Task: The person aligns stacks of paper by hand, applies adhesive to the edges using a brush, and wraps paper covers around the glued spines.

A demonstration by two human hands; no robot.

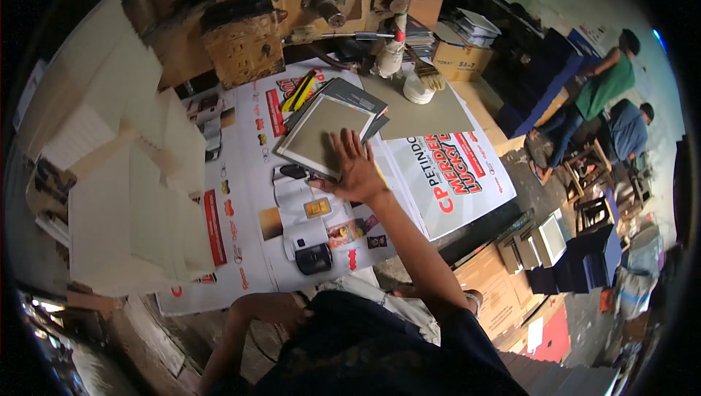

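Note:
My right hand lies with its fingers spread on a grey board panel with a pale folded border. Beneath the panel, several dark printed covers stick out at the far side. A yellow and black cutter knife rests just beyond the panel's left corner. My left hand is low against my dark shirt, away from the work, and its fingers are mostly hidden. Printed poster sheets cover the tabletop. At the far right of them, a white pot stands on a larger grey board.
A flat brush lies across the pot. Tall stacks of white sheets rise on the left. A worn machine spans the back. Beyond the table's right side are a cardboard box, dark blue stacks and two people.

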